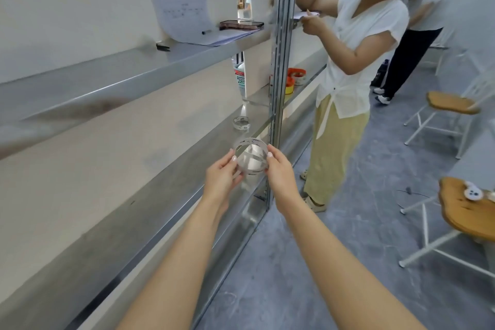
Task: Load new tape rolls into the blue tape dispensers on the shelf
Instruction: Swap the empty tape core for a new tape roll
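Head view: grey metal lower shelf (128, 225) runs along the left wall, near to far; grey floor on the right.
Task item: clear thin-walled tape roll with small dark print (251, 158), held in the air over the lower shelf's front edge, just beside the metal upright post (278, 88).
Left hand (222, 175): grasping the roll's left side, fingertips on the rim.
Right hand (280, 169): grasping the roll's right side, thumb and fingers pinching it.
Second clear ring (241, 123): lies on the lower shelf, farther along, apart from the held roll.
Upper shelf (107, 80): white paper sheets (182, 16), dark phone (241, 24) on them, dark pen (206, 32), small black clip (162, 47) nearer.
Orange-red round items (296, 73): far shelf beyond the post; can't tell what they are.
Bystander in white top and pale yellow trousers (356, 61): at the far shelf, right of the post.
Wooden-seat stools (452, 103): right side.
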The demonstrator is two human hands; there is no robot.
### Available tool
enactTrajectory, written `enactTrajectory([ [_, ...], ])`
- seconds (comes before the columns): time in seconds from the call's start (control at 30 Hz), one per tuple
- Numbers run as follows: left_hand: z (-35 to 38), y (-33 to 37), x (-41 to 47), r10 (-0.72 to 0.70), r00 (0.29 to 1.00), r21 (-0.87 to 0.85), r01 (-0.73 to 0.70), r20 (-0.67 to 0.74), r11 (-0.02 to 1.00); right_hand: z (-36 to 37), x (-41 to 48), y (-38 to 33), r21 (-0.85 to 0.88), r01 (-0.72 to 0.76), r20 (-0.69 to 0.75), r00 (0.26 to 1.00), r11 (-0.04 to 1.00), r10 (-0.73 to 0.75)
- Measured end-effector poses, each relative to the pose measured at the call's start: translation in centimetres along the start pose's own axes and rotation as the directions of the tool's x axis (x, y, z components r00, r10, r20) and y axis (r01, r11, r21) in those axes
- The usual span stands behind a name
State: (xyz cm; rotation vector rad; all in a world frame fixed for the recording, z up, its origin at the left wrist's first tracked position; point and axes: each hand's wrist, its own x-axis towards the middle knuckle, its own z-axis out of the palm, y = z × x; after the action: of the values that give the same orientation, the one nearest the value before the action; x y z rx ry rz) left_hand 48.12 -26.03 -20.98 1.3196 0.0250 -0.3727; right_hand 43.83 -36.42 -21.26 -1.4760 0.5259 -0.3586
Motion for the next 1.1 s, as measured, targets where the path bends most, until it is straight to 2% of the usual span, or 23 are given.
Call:
enactTrajectory([
  [0.27, 7.9, -0.9, 7.0, 0.044, 0.998, 0.035, -0.043, -0.035, 0.998, -5.3, 8.8, -1.2, 0.03, -0.008, -0.006, 1.0, 1.0, 0.009],
  [0.6, 16.8, -2.1, 13.6, 0.045, 0.983, -0.021, -0.049, -0.176, 0.999, -11.9, 19.8, -1.8, -0.038, 0.009, 0.143, 0.99, 0.999, -0.003],
  [1.1, 19.0, -2.1, 28.6, 0.045, 0.941, -0.087, -0.079, -0.336, 0.993, -9.3, 35.4, -1.9, -0.095, 0.004, 0.315, 0.949, 0.995, 0.026],
])
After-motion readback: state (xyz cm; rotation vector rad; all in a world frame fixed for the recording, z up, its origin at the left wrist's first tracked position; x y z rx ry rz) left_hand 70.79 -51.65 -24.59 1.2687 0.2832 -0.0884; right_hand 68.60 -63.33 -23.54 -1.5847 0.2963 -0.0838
